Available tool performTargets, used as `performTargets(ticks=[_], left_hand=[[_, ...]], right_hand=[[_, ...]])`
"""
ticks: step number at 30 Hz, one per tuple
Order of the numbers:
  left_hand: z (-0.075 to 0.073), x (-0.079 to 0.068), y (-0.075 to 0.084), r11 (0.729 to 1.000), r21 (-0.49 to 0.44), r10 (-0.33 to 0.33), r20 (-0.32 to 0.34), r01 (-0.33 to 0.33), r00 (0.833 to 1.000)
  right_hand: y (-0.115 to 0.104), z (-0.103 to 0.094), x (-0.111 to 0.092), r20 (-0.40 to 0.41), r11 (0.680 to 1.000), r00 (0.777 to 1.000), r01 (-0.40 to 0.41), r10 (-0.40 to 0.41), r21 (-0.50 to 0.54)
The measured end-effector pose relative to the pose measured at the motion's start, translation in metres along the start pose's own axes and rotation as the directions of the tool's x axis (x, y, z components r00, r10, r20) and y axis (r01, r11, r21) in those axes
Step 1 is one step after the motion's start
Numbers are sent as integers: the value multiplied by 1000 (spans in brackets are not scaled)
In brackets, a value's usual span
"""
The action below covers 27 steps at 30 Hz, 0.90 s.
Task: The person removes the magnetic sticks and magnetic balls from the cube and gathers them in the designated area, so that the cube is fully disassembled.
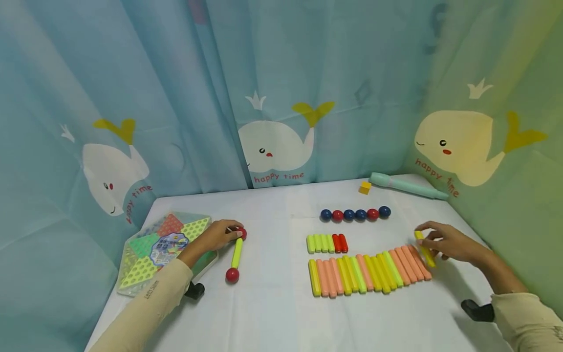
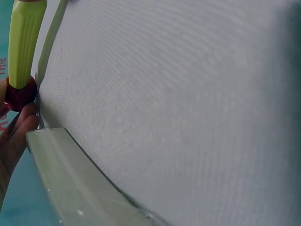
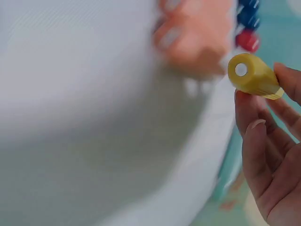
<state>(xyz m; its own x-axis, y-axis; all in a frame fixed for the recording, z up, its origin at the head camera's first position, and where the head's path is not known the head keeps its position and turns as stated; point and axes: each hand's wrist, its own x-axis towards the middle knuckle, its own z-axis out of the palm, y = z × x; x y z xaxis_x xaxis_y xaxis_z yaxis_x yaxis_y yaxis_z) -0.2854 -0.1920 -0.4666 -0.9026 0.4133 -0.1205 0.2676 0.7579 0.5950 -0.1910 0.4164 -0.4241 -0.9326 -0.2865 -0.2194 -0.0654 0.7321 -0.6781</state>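
At the left, my left hand [image 1: 220, 235] grips the red ball [image 1: 241, 233] at the far end of a lime-green stick [image 1: 237, 253]. A second red ball [image 1: 232, 275] sits on the stick's near end. In the left wrist view the fingers hold the ball [image 2: 21, 95] where the green stick [image 2: 22, 47] joins it. My right hand [image 1: 455, 243] pinches a yellow stick [image 1: 424, 249] between thumb and fingers, just right of a long row of sticks. The right wrist view shows a pale round spot on the end of that yellow stick [image 3: 254, 75].
Yellow, green and salmon sticks [image 1: 367, 274] lie side by side. Behind them are short green and red sticks [image 1: 327, 243], then a line of blue and red balls [image 1: 355, 215]. A yellow cube [image 1: 365, 187] and a teal pen-shaped object [image 1: 406, 186] lie at the back. A patterned box [image 1: 145, 261] stands left.
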Motion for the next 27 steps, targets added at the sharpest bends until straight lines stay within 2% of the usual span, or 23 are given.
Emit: performTargets(ticks=[2, 5, 11, 15, 18, 22, 24, 27], left_hand=[[0, -1, -2, 1000, 2, -1, -3, 1, 1000], [-1, -1, -3, 1000, 5, -8, -4, 8, 1000], [0, 0, -3, 1000, 3, -28, 7, 28, 1000], [2, 1, -3, 999, -1, -43, 3, 43, 999], [2, 1, -2, 999, -8, -52, 0, 52, 999], [-1, -4, 2, 998, -24, -64, -6, 64, 998], [-4, -10, 5, 997, -38, -68, -14, 68, 998], [-8, -23, 11, 997, -44, -61, -17, 60, 998]], right_hand=[[13, -3, -6, 11, 999, 999, -40, 41, -11], [22, -2, -5, 32, 997, 997, -66, 66, -29], [19, -2, 8, 47, 989, 991, -124, 128, -78], [16, -3, 8, 75, 987, 988, -131, 138, -91], [16, -4, 4, 75, 989, 991, -105, 114, -108], [10, -6, 0, 6, 985, 999, -48, 50, -163], [2, -5, 2, -44, 980, 999, -17, 9, -198], [-22, -2, 12, -78, 976, 997, 9, -27, -220]])
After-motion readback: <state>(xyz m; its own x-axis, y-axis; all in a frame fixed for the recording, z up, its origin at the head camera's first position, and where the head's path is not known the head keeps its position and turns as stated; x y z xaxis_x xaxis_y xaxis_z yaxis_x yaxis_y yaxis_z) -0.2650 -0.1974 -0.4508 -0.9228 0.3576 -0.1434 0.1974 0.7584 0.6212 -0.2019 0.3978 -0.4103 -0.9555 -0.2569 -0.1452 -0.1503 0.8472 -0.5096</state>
